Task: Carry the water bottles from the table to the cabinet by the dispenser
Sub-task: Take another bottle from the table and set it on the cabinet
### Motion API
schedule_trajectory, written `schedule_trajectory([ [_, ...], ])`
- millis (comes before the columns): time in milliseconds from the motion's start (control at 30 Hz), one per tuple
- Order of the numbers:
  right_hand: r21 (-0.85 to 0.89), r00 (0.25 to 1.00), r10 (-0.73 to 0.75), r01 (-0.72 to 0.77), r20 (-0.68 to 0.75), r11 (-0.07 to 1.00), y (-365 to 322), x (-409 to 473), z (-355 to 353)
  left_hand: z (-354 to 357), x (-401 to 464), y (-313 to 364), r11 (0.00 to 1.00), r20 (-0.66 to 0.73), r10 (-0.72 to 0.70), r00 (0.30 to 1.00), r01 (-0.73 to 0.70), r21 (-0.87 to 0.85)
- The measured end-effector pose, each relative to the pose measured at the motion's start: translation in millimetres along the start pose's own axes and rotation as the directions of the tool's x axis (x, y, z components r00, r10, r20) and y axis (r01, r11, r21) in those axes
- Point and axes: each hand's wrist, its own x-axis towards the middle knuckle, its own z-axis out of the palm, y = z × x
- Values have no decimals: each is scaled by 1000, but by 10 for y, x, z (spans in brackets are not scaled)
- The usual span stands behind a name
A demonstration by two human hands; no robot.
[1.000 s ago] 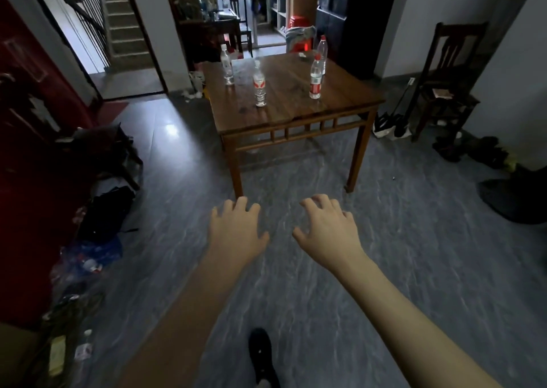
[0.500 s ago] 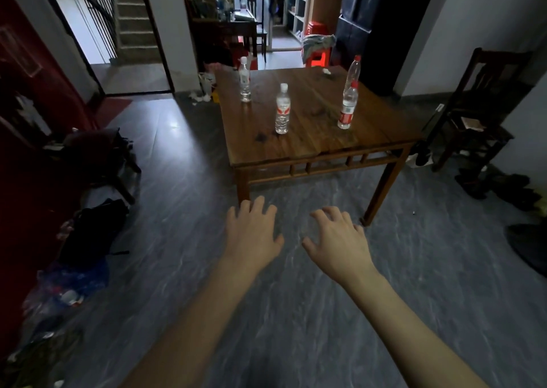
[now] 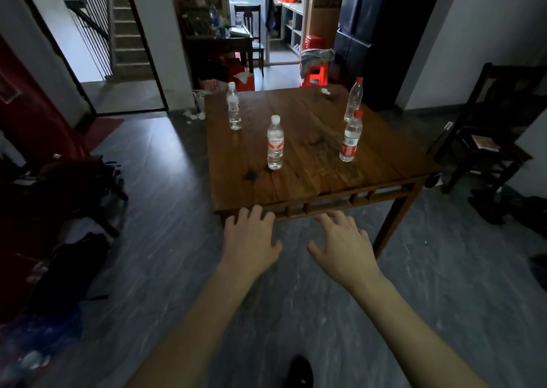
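Though hands empty (spread), chair (image 3: 488,139) beside table (image 3: 310,180).

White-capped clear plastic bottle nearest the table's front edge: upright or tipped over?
Upright: the white-capped clear plastic bottle stands on its base, cap uppermost.

both forearms are bare right up to where the frame cuts them off, with no sleeve or cuff showing. the left hand (image 3: 249,241) carries no ring, watch or band, and the wrist behind it is bare too. the right hand (image 3: 344,247) is just as plain, with nothing on the fingers (image 3: 331,220) or wrist. the nails are too small to make out. low down between the arms, the toe of a dark shoe (image 3: 301,371) pokes in, rounded and black.
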Motion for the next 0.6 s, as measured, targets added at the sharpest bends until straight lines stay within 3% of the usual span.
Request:
schedule_trajectory([
  [300, 55, 999, -36, 36, -7, 998, 509, 1462, -223, -96, 1456, 193, 999, -45, -44, 998, 44, 1],
  [600, 133, 996, -64, 56, 55, 990, 638, 2453, -197, 47, 2219, -35, 990, -4, -138, 990, 138, 22],
])
